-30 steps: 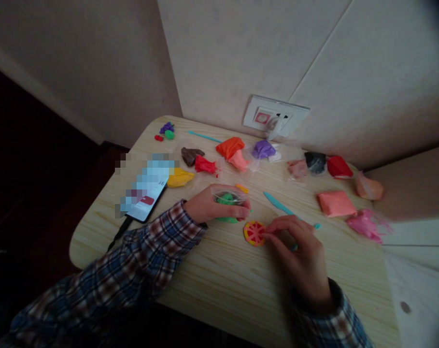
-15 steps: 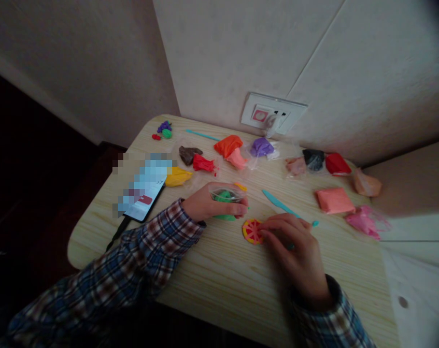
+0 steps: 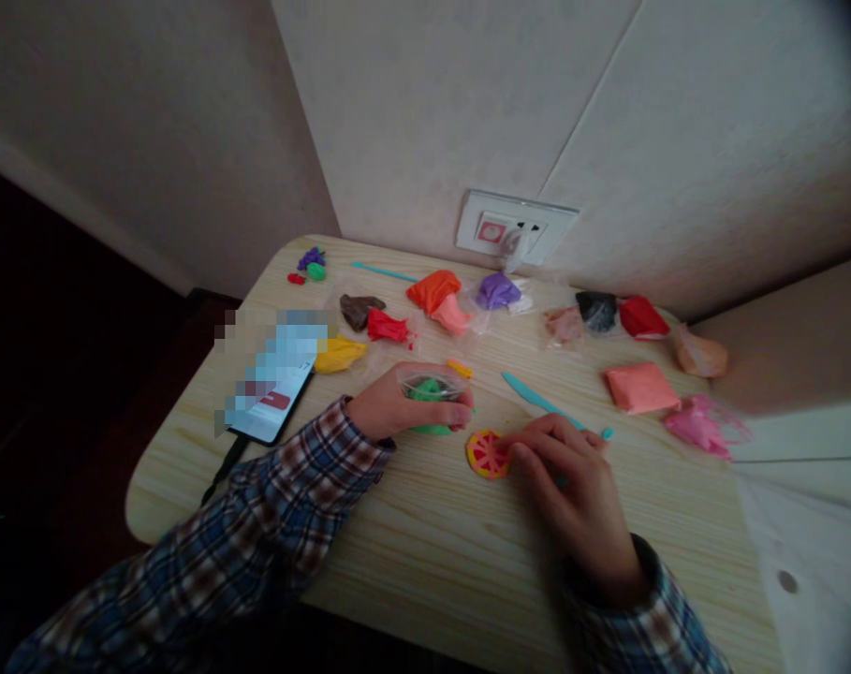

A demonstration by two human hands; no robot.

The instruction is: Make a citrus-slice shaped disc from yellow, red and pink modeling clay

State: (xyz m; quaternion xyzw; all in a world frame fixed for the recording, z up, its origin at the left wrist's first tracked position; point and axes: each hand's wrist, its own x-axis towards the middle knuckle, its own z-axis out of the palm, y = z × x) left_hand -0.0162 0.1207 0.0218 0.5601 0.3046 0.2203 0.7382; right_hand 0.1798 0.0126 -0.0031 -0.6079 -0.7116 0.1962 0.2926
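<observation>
My left hand (image 3: 397, 407) is closed around a clear plastic bag of green clay (image 3: 431, 388) resting on the pale wooden table (image 3: 425, 552). Just right of it lies a small round clay disc (image 3: 486, 454), yellow with red wedge shapes on top. My right hand (image 3: 572, 487) rests on the table with its fingertips pinched against the disc's right edge. Under that hand a turquoise stick seems to pass, its tip (image 3: 607, 433) poking out behind the knuckles.
Bags of clay line the back: brown (image 3: 360, 309), red (image 3: 387, 327), yellow (image 3: 339, 354), orange (image 3: 433, 288), purple (image 3: 496, 291), black (image 3: 596, 309), salmon (image 3: 637, 387), pink (image 3: 698, 426). A turquoise knife (image 3: 530, 393), a phone (image 3: 274, 374) on a cable and a wall socket (image 3: 513, 225) are near.
The view has shifted slightly. My right fingers have slid a little closer along the disc's edge; my left hand keeps its hold on the green bag.
</observation>
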